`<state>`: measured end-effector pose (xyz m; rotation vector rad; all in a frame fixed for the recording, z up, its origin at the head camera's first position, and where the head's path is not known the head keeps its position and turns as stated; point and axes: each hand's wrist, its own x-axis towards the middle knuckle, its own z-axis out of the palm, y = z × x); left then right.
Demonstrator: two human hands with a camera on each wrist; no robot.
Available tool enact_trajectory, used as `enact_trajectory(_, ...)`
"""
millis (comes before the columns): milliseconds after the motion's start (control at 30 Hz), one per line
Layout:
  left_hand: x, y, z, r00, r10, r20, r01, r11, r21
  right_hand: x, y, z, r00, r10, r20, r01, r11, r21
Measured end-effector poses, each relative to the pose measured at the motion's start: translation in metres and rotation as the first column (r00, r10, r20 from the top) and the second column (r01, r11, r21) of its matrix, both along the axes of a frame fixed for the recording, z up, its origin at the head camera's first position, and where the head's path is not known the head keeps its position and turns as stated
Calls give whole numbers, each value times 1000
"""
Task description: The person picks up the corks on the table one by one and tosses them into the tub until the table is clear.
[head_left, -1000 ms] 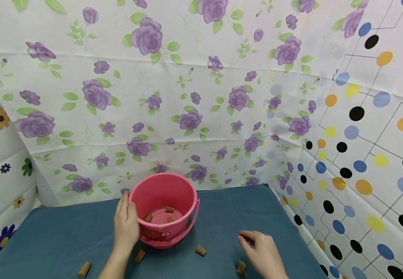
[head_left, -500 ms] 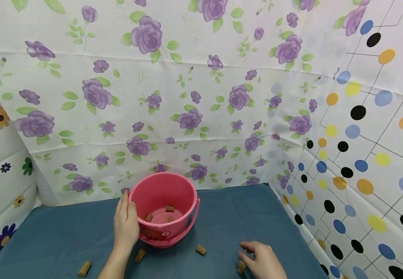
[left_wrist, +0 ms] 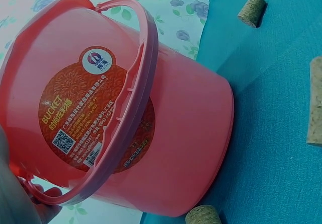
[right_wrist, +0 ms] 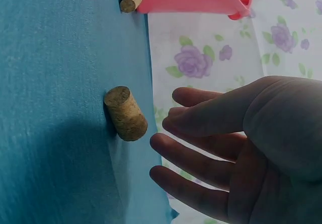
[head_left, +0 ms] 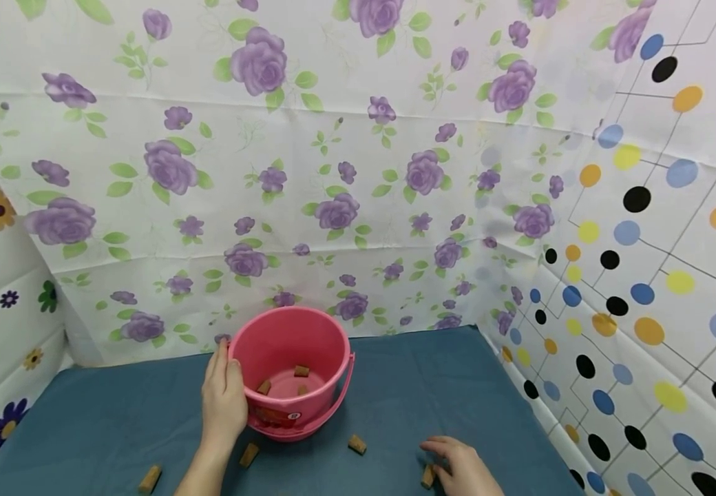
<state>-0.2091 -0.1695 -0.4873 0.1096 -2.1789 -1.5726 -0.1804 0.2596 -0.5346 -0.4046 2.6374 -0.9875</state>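
Note:
A pink bucket [head_left: 296, 413] stands upright on the blue cloth, with several corks [head_left: 301, 371] inside it. My left hand [head_left: 224, 403] holds the bucket's left side near the rim. In the left wrist view, its fingertips [left_wrist: 48, 209] show beside the lower end of the bucket's handle [left_wrist: 133, 93]. My right hand [head_left: 460, 468] hovers at the lower right with fingers spread and slightly bent, holding nothing. Just beside its thumb lies a cork [head_left: 428, 477]. The right wrist view shows this cork [right_wrist: 126, 114] in front of the fingertips, with a gap between.
More corks lie on the cloth: one cork [head_left: 356, 445] right of the bucket, another cork [head_left: 249, 455] in front of it, and a third cork [head_left: 150, 479] farther left. A flowered sheet [head_left: 395, 275] rises behind, and a dotted sheet [head_left: 692, 331] borders the right.
My right hand has come down toward me, its thumb and fingers parting, and is now closer over the cork at the lower right. The left hand and the bucket have stayed put.

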Motion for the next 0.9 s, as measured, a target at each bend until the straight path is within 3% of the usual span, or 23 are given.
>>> enact_trajectory(133, 0, 0, 0, 1000, 3, -1, -3, 1000, 2, -9, 4, -23, 1000, 14, 26, -14, 1000, 7)
enact_trajectory(300, -1, 0, -1, 1000, 7, -2, -7, 1000, -1, -32, 26, -86, 998, 48, 33, -49, 999, 17)
enact_trajectory(400, -1, 0, -1, 1000, 7, -4, -7, 1000, 1, -41, 34, -110, 997, 72, 19, -71, 997, -15)
enact_trajectory(500, -2, 0, -1, 1000, 4, -10, -4, 1000, -2, -37, 30, -106, 997, 84, 1, -84, 996, -22)
enact_trajectory(733, -2, -1, -1, 1000, 4, -7, -4, 1000, -5, -12, 10, -55, 998, 62, 15, -62, 998, 6)
enact_trajectory(900, -2, 0, -1, 1000, 7, -1, -7, 1000, -7, -10, 11, -51, 998, 51, 34, -52, 999, 17)
